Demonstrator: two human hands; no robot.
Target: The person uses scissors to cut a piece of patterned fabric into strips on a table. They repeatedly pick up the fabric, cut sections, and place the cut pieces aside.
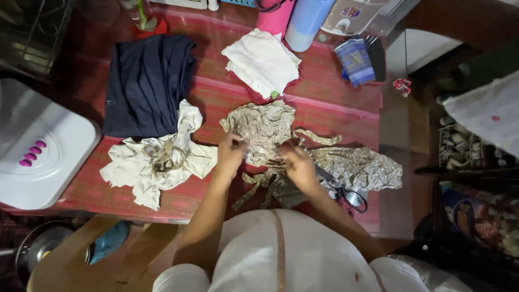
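At the far edge of the table, right of centre, a box-like package stands behind the bottles; its face is pale grey-white, with a small multicoloured picture patch near the top and a rounded white shape lower down. Its upper part is cut off by the frame. Just off the table's right edge, on the glass surface, a small crumpled wrapper in red and white lies alone, well apart from the package. No screens or signs show, and any lettering is too small to make out
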